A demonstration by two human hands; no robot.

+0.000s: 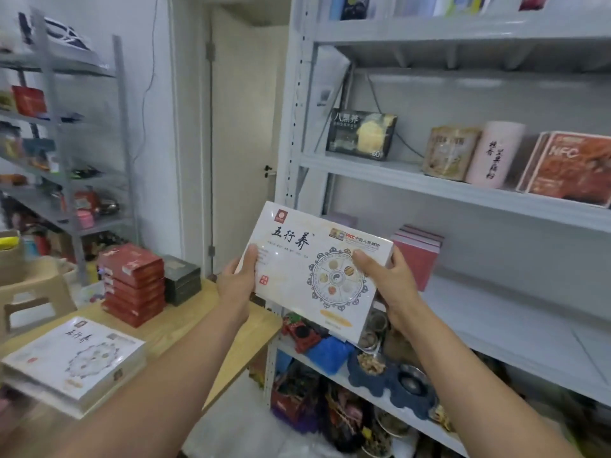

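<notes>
The left hand (236, 282) and right hand (393, 285) grip the white box (314, 269) by opposite edges at frame centre, seemingly to steer it level onto the shelf (496, 319) at right.

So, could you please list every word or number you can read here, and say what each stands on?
"五行养": white box, gripped by the left hand and right hand.
"PICC 中国人保财险": same box, upper right.
"八黑养" and "60": dark box on the shelf.
"NFC": orange box.
Handwriting on the pink canister and all small print: too blurred to read.
</notes>
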